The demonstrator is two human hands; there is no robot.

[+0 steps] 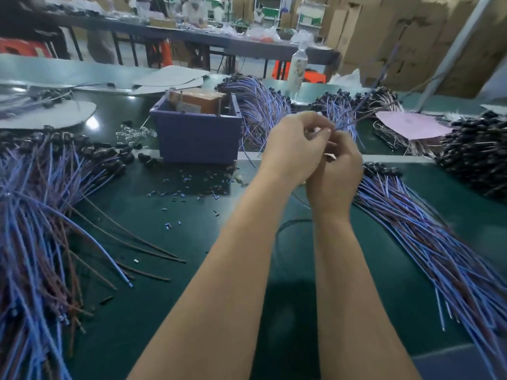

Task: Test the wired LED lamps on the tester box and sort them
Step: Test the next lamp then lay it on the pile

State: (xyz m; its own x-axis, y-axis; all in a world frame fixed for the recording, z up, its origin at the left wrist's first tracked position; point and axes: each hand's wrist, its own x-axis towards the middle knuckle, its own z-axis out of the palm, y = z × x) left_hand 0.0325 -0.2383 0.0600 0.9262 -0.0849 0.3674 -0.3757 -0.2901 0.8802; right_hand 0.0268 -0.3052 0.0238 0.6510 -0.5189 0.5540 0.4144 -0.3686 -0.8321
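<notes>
Left hand: raised to the right of the blue box, fingers curled, thumb and forefinger pinching the near end of a lamp wire.
Right hand: just below the left hand and touching it, fingers curled inward; blur hides whether it grips anything.
Lamp wire: blue, blurred, rising from the fingertips up and away to the right of the box, off the table.
Blue box: stands on the green table, open at the top, with a brown device inside.
Left pile: blue and brown wired lamps, left of the box, black heads toward it.
Right pile: the same kind of lamps, right of the box, beside the right forearm.
Rear pile: more wired lamps, touching the box's right rear corner.
Far pile: black-headed lamps, well right of the box.
Pink sheet: right of the box, between the rear and far piles.
Loose bits: small blue and dark scraps, just in front of the box.
Bottle: clear plastic, upright, behind the box to its right.
</notes>
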